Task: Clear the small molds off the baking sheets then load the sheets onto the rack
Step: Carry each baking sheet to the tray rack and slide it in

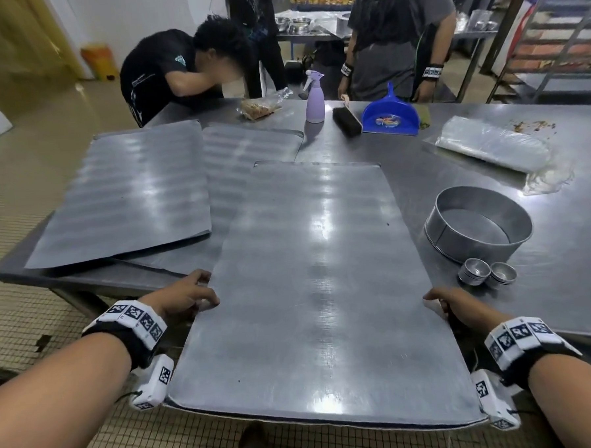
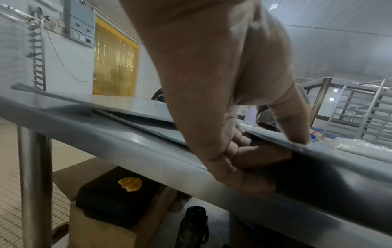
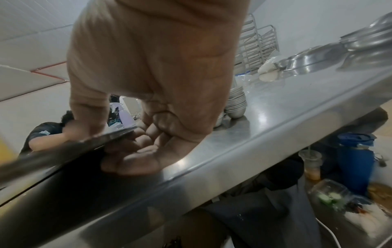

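Note:
A bare metal baking sheet [image 1: 311, 291] lies lengthwise in front of me, its near end hanging over the table edge. My left hand [image 1: 191, 294] grips its left edge, thumb on top and fingers curled under [image 2: 254, 156]. On the other long edge my right hand [image 1: 445, 301] holds on the same way, thumb above and fingers [image 3: 135, 154] beneath. Two more sheets [image 1: 121, 192] [image 1: 246, 158] lie overlapped at the left. Two stacks of small round molds [image 1: 474, 271] [image 1: 502, 273] stand on the table right of the held sheet.
A round cake tin [image 1: 477, 224] stands behind the molds. Farther back are a purple spray bottle [image 1: 315, 99], a brush [image 1: 347, 120], a blue dustpan [image 1: 391, 116] and a plastic-wrapped bundle [image 1: 492, 148]. Two people stand at the far side. Tray racks [image 2: 358, 115] stand at the right.

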Tool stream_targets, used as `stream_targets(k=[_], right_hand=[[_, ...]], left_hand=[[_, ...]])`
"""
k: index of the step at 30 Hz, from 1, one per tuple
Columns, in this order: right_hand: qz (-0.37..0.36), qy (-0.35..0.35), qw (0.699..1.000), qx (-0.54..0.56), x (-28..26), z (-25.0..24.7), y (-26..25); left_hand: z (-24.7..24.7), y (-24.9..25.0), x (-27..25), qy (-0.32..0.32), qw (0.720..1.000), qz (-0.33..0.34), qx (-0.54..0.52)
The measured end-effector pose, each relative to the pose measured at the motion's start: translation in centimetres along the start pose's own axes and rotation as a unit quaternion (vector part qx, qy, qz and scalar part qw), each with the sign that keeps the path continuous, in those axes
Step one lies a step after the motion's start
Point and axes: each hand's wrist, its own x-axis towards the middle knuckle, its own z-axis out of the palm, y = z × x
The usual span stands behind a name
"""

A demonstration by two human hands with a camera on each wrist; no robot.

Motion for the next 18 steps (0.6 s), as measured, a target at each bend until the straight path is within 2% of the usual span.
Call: stream_targets(k=[2, 5, 7, 12, 18], right_hand=[[0.003, 0.012, 1.0, -0.009, -0.3, 0.2, -0.5], [-0.041, 0.041, 0.995, -0.075, 0.2, 0.2, -0.8], [-0.072, 0.063, 0.988, -0.122, 0.4, 0.2, -0.8], [-0.081, 0.134, 0.975, -0.159, 0.2, 0.4, -0.7], [-0.113, 0.153, 0.97, -0.155, -0.6, 0.5, -0.8]], left_hand=[[0.9, 0.5, 0.0, 0.051, 0.998, 0.014, -0.021], [2.4, 1.2, 0.0, 0.146, 0.988, 0.048, 0.001], [3.0, 1.2, 0.3, 0.171, 0.984, 0.048, -0.006], [3.9, 1.5, -0.1, 0.196, 0.979, 0.061, -0.011], [4.6, 2.5, -2.0, 0.188, 0.974, 0.109, -0.063]])
